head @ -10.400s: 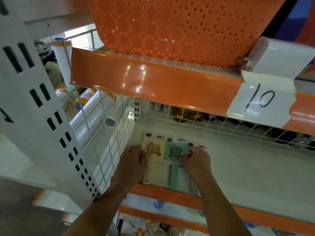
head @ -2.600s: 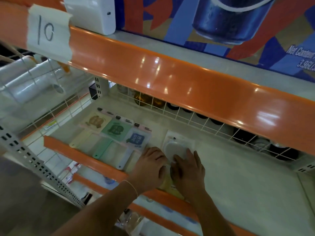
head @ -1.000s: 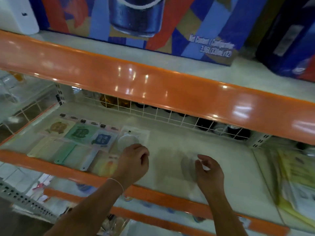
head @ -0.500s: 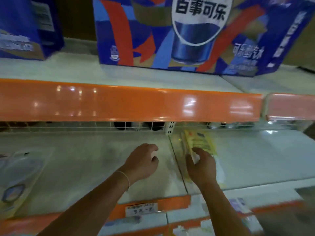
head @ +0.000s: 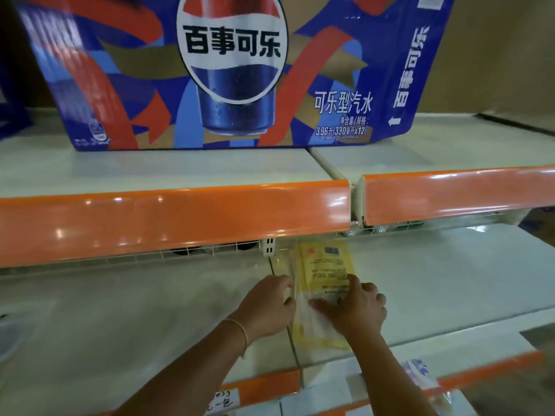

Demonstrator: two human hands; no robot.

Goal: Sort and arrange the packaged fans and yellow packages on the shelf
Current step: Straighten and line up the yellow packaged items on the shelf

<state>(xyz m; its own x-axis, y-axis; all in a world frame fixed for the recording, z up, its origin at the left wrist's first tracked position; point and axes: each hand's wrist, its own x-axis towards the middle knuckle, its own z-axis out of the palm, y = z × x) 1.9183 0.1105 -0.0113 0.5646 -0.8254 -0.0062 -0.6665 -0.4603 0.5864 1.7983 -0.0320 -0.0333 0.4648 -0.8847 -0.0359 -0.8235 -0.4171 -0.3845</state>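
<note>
where hands (head: 312, 307) meet, yellow package (head: 326, 271) seemingly pinned.

A shop: orange-edged shelves (head: 174, 217), cola carton (head: 228, 70), price label (head: 220, 402).

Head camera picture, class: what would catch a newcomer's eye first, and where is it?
The big blue cola carton fills the upper shelf, above the glossy orange shelf edge. Below, on the pale lower shelf, the left hand and right hand rest on a yellow package lying flat beside the shelf seam.
</note>
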